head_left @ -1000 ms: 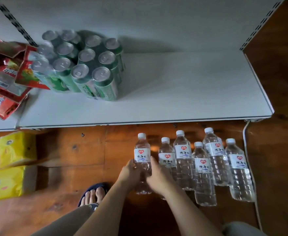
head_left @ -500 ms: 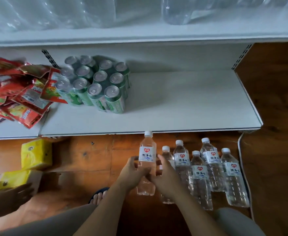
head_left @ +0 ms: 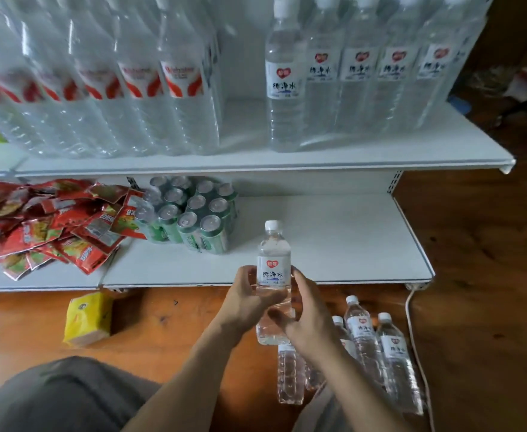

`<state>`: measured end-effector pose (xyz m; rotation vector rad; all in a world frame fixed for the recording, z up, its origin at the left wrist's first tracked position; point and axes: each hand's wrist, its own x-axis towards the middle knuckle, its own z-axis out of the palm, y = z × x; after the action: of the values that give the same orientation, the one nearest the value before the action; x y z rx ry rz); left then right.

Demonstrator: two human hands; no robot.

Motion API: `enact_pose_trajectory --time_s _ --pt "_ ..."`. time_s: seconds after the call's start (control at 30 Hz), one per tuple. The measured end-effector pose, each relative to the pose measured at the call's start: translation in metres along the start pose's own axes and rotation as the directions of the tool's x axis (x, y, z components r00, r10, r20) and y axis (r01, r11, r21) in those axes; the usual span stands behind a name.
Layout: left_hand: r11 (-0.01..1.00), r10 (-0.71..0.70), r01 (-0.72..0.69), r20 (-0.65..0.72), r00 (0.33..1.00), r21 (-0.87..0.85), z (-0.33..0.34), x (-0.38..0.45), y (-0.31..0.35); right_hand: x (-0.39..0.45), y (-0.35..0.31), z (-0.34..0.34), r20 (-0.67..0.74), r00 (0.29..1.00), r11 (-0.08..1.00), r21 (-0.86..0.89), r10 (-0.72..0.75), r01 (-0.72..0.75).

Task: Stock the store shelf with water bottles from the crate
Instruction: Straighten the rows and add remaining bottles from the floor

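While I crouch in front of the white shelves (head_left: 334,244), the upper shelf (head_left: 256,160) runs across the top of my view, carrying a long row of big clear bottles with red labels (head_left: 150,88) from nine to twelve o'clock and a row of big water bottles with heart labels (head_left: 365,73) from twelve to two o'clock. Below it, the lower shelf (head_left: 349,269) holds a heap of red snack packets (head_left: 47,226) at nine o'clock and, just beside them, a wrapped pack of green cans (head_left: 193,216) near ten o'clock; its right part is bare white board. On the wooden floor (head_left: 474,275) at eight o'clock sits a yellow tissue pack (head_left: 87,318), and at five o'clock a small cluster of water bottles (head_left: 377,353) stands close together beside a white cord (head_left: 412,322). My knee (head_left: 62,394) fills the seven o'clock corner. At the centre I hold one small water bottle (head_left: 273,263) upright, its white cap up, in front of the lower shelf's front edge and off the floor. My left hand (head_left: 249,304) curls round the bottle's left side, and my right hand (head_left: 302,313) wraps its right side, with fingers (head_left: 279,318) bent across the lower body.
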<state>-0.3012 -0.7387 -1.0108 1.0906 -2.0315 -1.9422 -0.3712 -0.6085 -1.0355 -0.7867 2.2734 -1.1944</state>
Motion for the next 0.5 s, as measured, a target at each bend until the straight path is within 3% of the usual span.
enact_pose_trajectory --time_s 0.17,0.5 --pt "0.987 0.159 -0.157 -0.045 0.986 0.042 0.009 -0.014 0.053 0.002 -0.034 -0.034 -0.103 0.985 0.988 -0.075 -0.139 0.132" --pt "0.911 0.413 -0.411 -0.074 0.908 0.049 0.031 -0.018 0.157 0.017 -0.107 -0.11 -0.324 0.896 0.94 -0.252 -0.304 0.228"
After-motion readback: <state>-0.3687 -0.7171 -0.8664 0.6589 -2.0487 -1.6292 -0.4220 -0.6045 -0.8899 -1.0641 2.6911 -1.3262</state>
